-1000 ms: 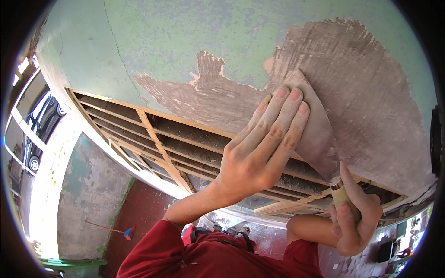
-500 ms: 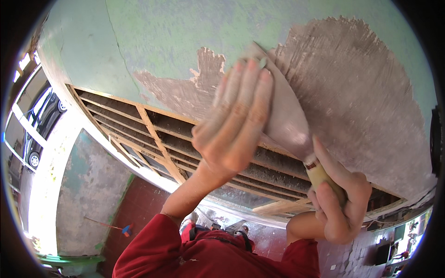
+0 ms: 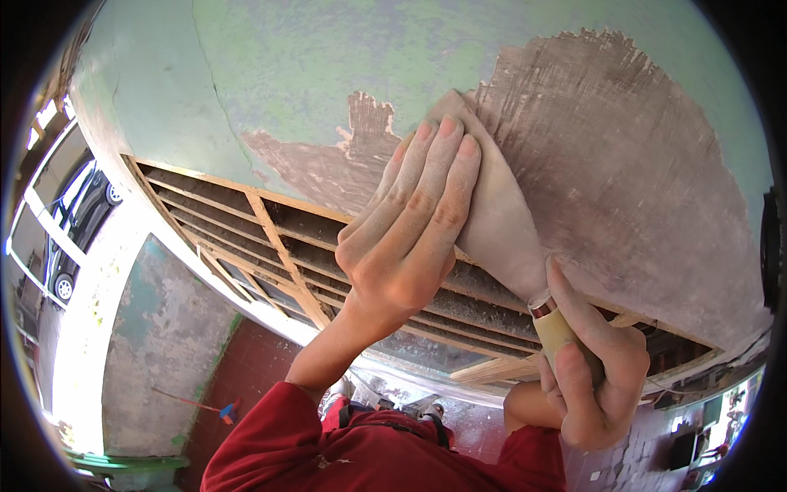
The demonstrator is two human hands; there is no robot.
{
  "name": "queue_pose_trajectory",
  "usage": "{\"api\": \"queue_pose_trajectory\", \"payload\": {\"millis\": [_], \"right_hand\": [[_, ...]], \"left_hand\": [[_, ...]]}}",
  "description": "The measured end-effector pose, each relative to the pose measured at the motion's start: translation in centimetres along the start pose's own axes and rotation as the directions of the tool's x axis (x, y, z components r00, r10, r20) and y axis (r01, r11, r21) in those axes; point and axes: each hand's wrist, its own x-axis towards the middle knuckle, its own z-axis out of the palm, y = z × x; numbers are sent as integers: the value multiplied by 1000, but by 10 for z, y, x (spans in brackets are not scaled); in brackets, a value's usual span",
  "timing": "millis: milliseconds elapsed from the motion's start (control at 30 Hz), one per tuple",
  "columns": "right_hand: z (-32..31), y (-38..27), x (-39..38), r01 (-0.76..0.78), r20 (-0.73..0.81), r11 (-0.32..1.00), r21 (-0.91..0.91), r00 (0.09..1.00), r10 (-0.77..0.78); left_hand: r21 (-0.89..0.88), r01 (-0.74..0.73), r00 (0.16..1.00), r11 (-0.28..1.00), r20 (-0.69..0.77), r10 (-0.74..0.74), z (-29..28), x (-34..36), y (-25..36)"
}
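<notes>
Head view: I see the scraper (image 3: 510,225) right of centre frame, the right hand (image 3: 605,369) wrapped around its handle (image 3: 559,332), the left hand (image 3: 410,215) laid flat against its blade (image 3: 496,201); likely light and springy, best held by the handle.

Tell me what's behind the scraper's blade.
Around the blade show a streaked brown patch, green wall paint and a slatted opening. Directly behind it, the surface is covered; the left hand hides more.

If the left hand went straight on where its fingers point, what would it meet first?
The left hand would probably meet the scraper's upper tip, then the green wall; depth is unclear.
</notes>
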Motion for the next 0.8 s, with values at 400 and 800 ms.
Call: {"api": "queue_pose_trajectory", "payload": {"millis": [400,800], "right_hand": [[63,32,21,510,-961,855,93,271,-57],[42,22,37,826,-813,318,465,541,-216]], "left_hand": [[-90,93,992,992,92,-85,-1,-14,39],[-33,130,985,991,119,-125,-1,-13,43]]}}
